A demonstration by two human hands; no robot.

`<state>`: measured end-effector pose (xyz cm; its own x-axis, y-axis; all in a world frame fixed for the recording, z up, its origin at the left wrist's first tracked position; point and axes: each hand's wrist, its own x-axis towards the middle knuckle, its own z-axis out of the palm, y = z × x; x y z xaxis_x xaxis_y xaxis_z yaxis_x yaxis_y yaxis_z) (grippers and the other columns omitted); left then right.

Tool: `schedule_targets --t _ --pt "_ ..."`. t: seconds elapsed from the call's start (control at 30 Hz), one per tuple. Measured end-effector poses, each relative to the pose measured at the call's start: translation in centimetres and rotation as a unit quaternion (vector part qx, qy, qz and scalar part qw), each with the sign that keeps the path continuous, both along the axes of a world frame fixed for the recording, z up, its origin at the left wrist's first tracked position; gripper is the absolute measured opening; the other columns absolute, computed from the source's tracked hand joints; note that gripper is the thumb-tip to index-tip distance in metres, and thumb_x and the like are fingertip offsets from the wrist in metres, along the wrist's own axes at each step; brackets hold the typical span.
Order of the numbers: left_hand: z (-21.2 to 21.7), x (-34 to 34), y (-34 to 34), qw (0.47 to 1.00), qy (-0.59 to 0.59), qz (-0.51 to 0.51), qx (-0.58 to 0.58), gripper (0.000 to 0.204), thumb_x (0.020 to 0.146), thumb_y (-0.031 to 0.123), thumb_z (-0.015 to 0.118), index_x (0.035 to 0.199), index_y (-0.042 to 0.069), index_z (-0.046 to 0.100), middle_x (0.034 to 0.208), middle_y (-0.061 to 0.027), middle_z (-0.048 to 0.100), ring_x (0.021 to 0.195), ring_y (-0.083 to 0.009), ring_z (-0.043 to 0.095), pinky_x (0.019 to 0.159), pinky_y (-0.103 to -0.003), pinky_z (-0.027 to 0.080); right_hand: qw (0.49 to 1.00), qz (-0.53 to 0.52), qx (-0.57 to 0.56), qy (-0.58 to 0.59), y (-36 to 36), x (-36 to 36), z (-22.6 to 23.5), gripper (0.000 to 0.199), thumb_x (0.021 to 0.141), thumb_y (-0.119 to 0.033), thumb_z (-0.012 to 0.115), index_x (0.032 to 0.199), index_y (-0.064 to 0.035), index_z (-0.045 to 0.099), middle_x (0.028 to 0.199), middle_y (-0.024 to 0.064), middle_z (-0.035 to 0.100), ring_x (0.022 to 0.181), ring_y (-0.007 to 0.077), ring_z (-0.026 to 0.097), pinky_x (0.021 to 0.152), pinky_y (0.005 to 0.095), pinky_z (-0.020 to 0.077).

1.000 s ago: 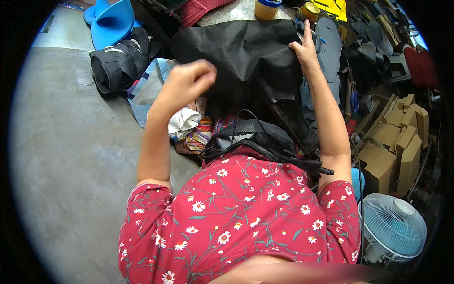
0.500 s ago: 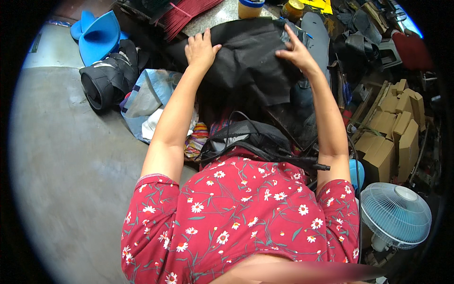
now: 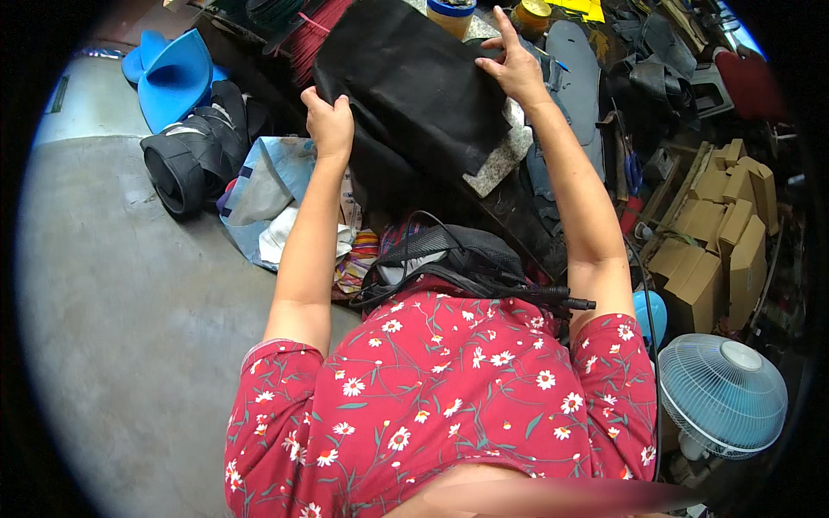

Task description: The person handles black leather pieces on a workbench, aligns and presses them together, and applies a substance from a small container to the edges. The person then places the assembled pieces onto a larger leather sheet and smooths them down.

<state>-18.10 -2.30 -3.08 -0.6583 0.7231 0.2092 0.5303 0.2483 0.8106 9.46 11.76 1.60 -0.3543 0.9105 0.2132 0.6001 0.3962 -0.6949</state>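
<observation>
A large black sheet [image 3: 414,78], which looks like leather or synthetic cloth, lies tilted over a speckled stone slab [image 3: 505,162]. At the sheet's left edge, my left hand [image 3: 330,128] is closed with the edge pinched between thumb and fingers. My right hand [image 3: 516,71] is beside the sheet's right side, its index finger stretched out and its thumb apart. Nothing shows in its grasp. Part of the sheet hangs down in dark folds toward me. Behind it stand a blue-rimmed tub [image 3: 451,15] and a yellow-lidded jar [image 3: 531,15].
Red strips [image 3: 318,39] lie at the back left. Blue curved pieces [image 3: 175,78], a black roll [image 3: 186,164] and a cloth bag [image 3: 268,194] are on the left. Grey cut pieces [image 3: 574,82], cardboard [image 3: 704,250] and a fan [image 3: 724,393] are to the right.
The sheet has shifted up and left and turned, baring the slab's near right corner. My left hand has come down and left, now gripping the edge; my right hand has risen slightly left.
</observation>
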Motion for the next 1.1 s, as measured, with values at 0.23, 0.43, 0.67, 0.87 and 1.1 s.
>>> schedule_targets --t 0.23,0.43,0.67,0.87,1.1 --pt "-2.1 0.2 -0.4 0.996 -0.072 0.035 -0.038 0.061 0.08 0.015 0.066 0.132 0.003 0.038 0.12 -0.0296 0.059 0.111 -0.0439 0.058 0.096 -0.049 0.043 0.994 0.071 0.077 0.004 -4.8 2.3 -1.3 0.087 0.078 -0.006 0.073 0.152 -0.0204 0.03 0.107 0.0062 0.069 0.101 0.0275 0.064 0.088 0.0399 0.0507" --pt "0.1 4.0 0.2 0.91 0.389 -0.141 0.023 0.077 0.077 0.018 0.075 0.145 0.01 0.04 0.15 -0.018 0.035 0.14 -0.0361 0.032 0.112 -0.048 0.03 0.99 0.089 0.073 -0.078 -6.4 1.5 -3.3 0.093 0.079 -0.009 0.073 0.155 -0.019 0.021 0.105 0.0059 0.071 0.096 0.0282 0.066 0.087 0.0401 0.0516" --pt "0.5 5.7 6.2 0.897 0.238 -0.361 -0.095 0.051 0.086 0.024 0.068 0.134 0.016 0.053 0.117 -0.0096 0.064 0.12 -0.0299 0.055 0.098 -0.044 0.046 0.999 -0.016 -0.033 -0.019 -2.6 0.7 -0.6 0.076 0.083 -0.02 0.069 0.15 -0.0219 0.034 0.093 0.0054 0.073 0.088 0.0267 0.07 0.08 0.0403 0.0531" --pt "2.1 5.6 10.4 0.922 0.169 -0.319 -0.138 0.068 0.08 0.023 0.074 0.139 0.012 0.044 0.098 -0.0161 0.069 0.092 -0.0363 0.067 0.082 -0.048 0.053 0.968 -0.061 0.24 -0.039 4.6 -3.1 1.6 0.086 0.075 -0.038 0.079 0.149 -0.0197 0.038 0.135 0.0147 0.055 0.121 0.0347 0.052 0.102 0.0436 0.043" --pt "0.8 6.3 9.0 0.925 0.196 -0.314 -0.086 0.071 0.071 0.019 0.082 0.133 0.007 0.049 0.117 -0.0112 0.063 0.112 -0.0286 0.058 0.094 -0.04 0.048 0.977 -0.032 0.145 -0.156 7.6 -7.3 0.8 0.096 0.074 -0.05 0.078 0.153 -0.0236 0.031 0.143 0.0237 0.046 0.131 0.043 0.045 0.106 0.0469 0.0404"
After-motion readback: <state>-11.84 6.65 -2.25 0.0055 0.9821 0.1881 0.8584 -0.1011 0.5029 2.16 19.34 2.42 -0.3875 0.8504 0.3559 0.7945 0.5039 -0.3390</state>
